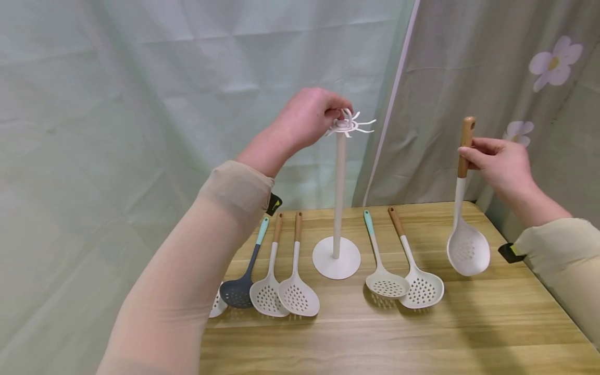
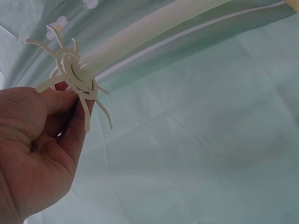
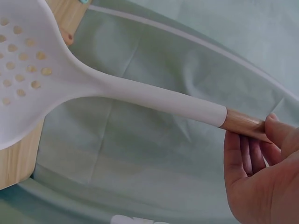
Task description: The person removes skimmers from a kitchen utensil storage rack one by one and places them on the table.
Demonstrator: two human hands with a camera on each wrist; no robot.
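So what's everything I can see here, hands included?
stand: 1, cream, upright mid-table, hook crown on top
held skimmer: 1, white, wooden handle, hanging above the table's right side
skimmers left of stand: 4 visible, one dark grey, one mostly hidden
skimmers right of stand: 2, white
table: 1, light wood
curtains: pale green; flowered at right
left hand: pinches the crown
right hand: pinches the wooden handle
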